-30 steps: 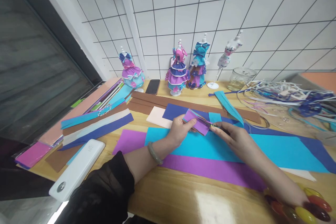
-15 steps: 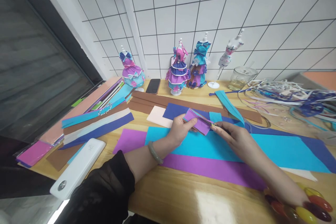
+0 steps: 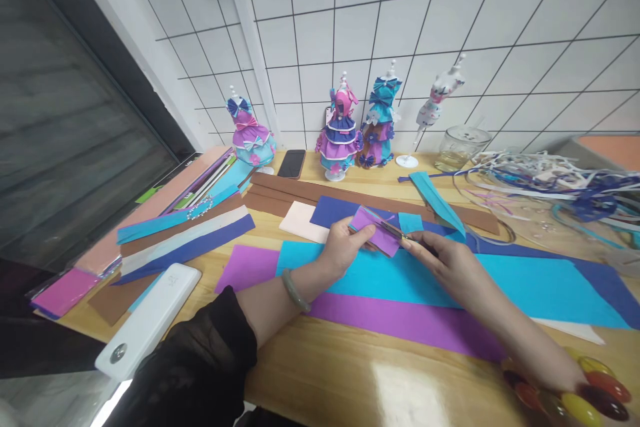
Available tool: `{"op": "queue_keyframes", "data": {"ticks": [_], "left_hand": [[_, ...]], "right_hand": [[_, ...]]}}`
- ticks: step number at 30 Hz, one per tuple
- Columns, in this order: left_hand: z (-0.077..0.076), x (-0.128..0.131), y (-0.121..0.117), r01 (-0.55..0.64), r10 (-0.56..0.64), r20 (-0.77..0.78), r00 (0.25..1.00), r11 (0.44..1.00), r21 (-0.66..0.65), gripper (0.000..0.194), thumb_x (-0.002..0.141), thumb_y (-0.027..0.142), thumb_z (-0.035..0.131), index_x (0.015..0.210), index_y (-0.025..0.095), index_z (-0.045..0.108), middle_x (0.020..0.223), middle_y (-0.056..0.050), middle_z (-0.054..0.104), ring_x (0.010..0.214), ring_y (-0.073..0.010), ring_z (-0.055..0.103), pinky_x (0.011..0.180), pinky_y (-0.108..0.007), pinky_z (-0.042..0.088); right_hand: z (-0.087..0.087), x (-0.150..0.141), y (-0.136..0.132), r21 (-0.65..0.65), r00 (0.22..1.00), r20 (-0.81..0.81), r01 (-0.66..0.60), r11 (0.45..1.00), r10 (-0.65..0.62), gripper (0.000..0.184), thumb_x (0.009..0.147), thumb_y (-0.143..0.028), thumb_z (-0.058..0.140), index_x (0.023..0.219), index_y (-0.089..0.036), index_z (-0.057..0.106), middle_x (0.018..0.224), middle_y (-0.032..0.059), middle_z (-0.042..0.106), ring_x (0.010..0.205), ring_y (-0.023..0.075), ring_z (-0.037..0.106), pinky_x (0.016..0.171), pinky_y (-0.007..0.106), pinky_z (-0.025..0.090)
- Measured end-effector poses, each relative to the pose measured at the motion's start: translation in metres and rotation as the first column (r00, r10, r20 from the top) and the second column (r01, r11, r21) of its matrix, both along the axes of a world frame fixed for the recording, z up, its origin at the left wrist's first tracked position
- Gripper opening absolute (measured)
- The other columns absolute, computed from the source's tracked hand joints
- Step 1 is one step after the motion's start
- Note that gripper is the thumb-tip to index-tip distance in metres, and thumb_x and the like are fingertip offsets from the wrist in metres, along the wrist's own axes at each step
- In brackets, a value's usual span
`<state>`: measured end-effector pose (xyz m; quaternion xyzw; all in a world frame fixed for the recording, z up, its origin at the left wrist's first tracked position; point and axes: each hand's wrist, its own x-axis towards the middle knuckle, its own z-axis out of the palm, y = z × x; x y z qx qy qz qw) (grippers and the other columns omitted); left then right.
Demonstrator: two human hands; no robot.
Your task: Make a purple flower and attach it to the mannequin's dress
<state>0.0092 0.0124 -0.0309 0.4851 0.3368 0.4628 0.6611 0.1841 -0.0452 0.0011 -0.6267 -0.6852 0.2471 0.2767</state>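
Scissors (image 3: 393,228) have moved a little on the purple piece (image 3: 384,240) since just before. Over the blue sheet (image 3: 400,283), the left hand (image 3: 346,247) pinches the piece's left end; the rest pokes toward the right hand (image 3: 443,255), which grips the scissors. Little dresses (image 3: 339,140) stand farther back.

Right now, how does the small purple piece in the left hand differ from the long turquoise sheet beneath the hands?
Size: the purple piece is small; the turquoise sheet is far longer and wider. Pose: the left hand holds the purple piece at a slant, while the turquoise sheet lies spread over the table. State: scissors in the right hand meet the purple piece, but not the turquoise sheet. Both have straight edges.
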Motion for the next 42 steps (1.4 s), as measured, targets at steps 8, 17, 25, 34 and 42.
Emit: {"op": "queue_keyframes", "data": {"ticks": [8, 17, 25, 34, 42], "left_hand": [[0.001, 0.001, -0.001, -0.007, 0.007, -0.017, 1.0, 1.0, 0.013, 0.03, 0.069, 0.036, 0.064, 0.081, 0.01, 0.059, 0.065, -0.003, 0.06, 0.055, -0.0114, 0.057, 0.058, -0.026, 0.049], [0.005, 0.001, -0.004, -0.015, 0.015, -0.032, 0.999, 1.0, 0.003, 0.03, 0.066, 0.037, 0.066, 0.078, 0.01, 0.06, 0.063, -0.002, 0.059, 0.054, -0.0111, 0.056, 0.055, -0.026, 0.049], [0.007, 0.001, -0.006, -0.006, 0.006, -0.025, 1.0, 1.0, 0.014, 0.029, 0.066, 0.036, 0.066, 0.076, 0.01, 0.06, 0.062, -0.002, 0.059, 0.053, -0.0105, 0.054, 0.055, -0.025, 0.048], [0.009, 0.001, -0.007, 0.001, -0.001, -0.041, 0.999, 1.0, 0.011, 0.032, 0.064, 0.035, 0.068, 0.082, 0.009, 0.062, 0.068, -0.004, 0.061, 0.059, -0.0118, 0.056, 0.058, -0.025, 0.048], [0.01, 0.001, -0.007, -0.008, 0.008, -0.023, 1.0, 1.0, 0.0, 0.028, 0.064, 0.034, 0.067, 0.078, 0.01, 0.061, 0.065, -0.002, 0.059, 0.056, -0.0115, 0.055, 0.057, -0.026, 0.048]], "right_hand": [[-0.001, -0.001, 0.0, -0.023, 1.0, 0.005, 0.004, 1.0, -0.004, 0.041, 0.082, -0.054, 0.042, 0.094, -0.021, 0.062, 0.082, 0.0038, 0.068, 0.074, 0.021, 0.06, 0.061, 0.028, 0.044], [-0.001, -0.002, -0.001, 0.017, 1.0, 0.01, 0.009, 1.0, -0.009, 0.042, 0.081, -0.054, 0.044, 0.094, -0.02, 0.063, 0.082, 0.005, 0.068, 0.073, 0.0207, 0.061, 0.06, 0.028, 0.044], [-0.003, -0.007, -0.001, 0.096, 0.995, 0.044, 0.082, 0.992, -0.087, 0.051, 0.079, -0.057, 0.044, 0.106, -0.016, 0.058, 0.063, 0.0008, 0.057, 0.052, 0.0143, 0.052, 0.047, 0.025, 0.037], [-0.002, -0.007, -0.001, 0.062, 0.998, 0.003, 0.06, 0.996, -0.06, 0.044, 0.079, -0.056, 0.044, 0.093, -0.019, 0.063, 0.075, 0.0036, 0.067, 0.064, 0.0173, 0.059, 0.055, 0.026, 0.043], [-0.001, -0.006, -0.001, 0.073, 0.999, 0.026, 0.037, 0.997, -0.039, 0.043, 0.079, -0.058, 0.043, 0.085, -0.019, 0.061, 0.071, 0.0039, 0.066, 0.059, 0.0178, 0.058, 0.052, 0.027, 0.042]]}}
